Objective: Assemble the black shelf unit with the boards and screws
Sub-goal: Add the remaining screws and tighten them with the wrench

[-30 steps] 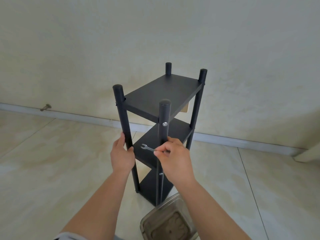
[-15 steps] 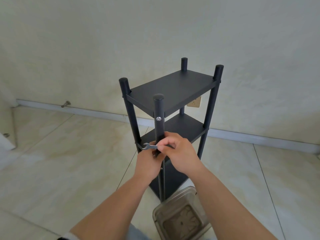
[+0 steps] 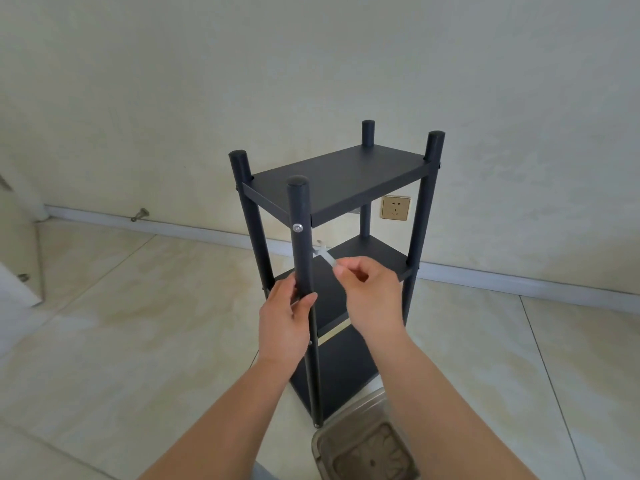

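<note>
Gripping: my left hand (image 3: 284, 320) curls round the near post (image 3: 302, 244) of the shelf unit (image 3: 341, 181), which stands upright on the floor.
Pinching: my right hand (image 3: 372, 294) holds a small blurred wrench (image 3: 323, 254) just right of that post.
Screw (image 3: 297, 228): silver, on that post above my hands.
Writing: none I can read.

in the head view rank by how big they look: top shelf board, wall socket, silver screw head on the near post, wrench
1. top shelf board
2. wall socket
3. wrench, motion-blurred and partly hidden by the right hand, so unsure against the socket
4. silver screw head
</note>
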